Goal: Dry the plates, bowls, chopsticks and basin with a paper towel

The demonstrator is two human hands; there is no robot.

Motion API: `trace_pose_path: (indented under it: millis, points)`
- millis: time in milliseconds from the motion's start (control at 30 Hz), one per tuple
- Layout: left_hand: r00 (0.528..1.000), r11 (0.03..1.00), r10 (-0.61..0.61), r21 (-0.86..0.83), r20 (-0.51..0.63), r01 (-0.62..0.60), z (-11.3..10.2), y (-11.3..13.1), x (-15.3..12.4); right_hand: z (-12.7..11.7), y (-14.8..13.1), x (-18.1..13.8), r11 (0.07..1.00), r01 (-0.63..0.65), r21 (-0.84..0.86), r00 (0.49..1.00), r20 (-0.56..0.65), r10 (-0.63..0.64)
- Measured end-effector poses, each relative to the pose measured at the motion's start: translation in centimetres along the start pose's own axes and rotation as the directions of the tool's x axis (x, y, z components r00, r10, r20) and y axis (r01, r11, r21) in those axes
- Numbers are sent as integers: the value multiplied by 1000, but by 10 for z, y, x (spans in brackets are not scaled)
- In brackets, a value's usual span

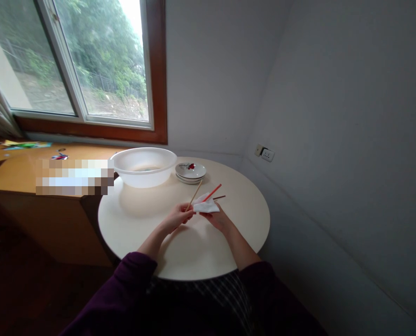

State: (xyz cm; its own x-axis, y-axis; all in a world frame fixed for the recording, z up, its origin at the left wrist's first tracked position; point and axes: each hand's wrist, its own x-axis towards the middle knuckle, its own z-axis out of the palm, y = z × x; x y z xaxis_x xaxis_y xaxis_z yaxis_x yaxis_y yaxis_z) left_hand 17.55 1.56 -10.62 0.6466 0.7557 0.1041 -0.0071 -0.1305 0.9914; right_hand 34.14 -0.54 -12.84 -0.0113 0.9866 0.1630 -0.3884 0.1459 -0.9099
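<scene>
My left hand is closed around a light wooden chopstick, which slants up and away to the right. Close beside it, my right hand grips a folded white tissue. An orange-red chopstick sticks out of the tissue toward the upper right. The tip of a dark brown chopstick shows just behind the right hand; whether it is held or lies on the table cannot be made out. Both hands are above the round white table, and the tissue hides some of the fingers.
A large translucent basin stands at the table's back left. Next to it is a stack of several white plates with a red flower pattern. A wooden desk adjoins on the left. A wall socket is at the right.
</scene>
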Motion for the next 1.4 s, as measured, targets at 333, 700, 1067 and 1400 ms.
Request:
trace_pose_path:
  millis: [333, 700, 1067, 1400]
  points:
    - [998, 995, -59, 84, 6, 58, -1, -6, 3, -1, 4, 1, 999, 35, 7, 998, -44, -35]
    - [998, 994, -55, 93, 9, 54, -2, -5, 3, -5, 0, 6, 992, 99, 82, 978, -192, -82]
    - [999, 994, -48, 103, 12, 47, 0, 5, -1, -12, -10, 10, 963, 232, 136, 946, -262, -191]
    - [999, 991, -41, 126, 31, 36, -1, 2, 1, -25, -16, 14, 930, 324, 173, 906, -340, -252]
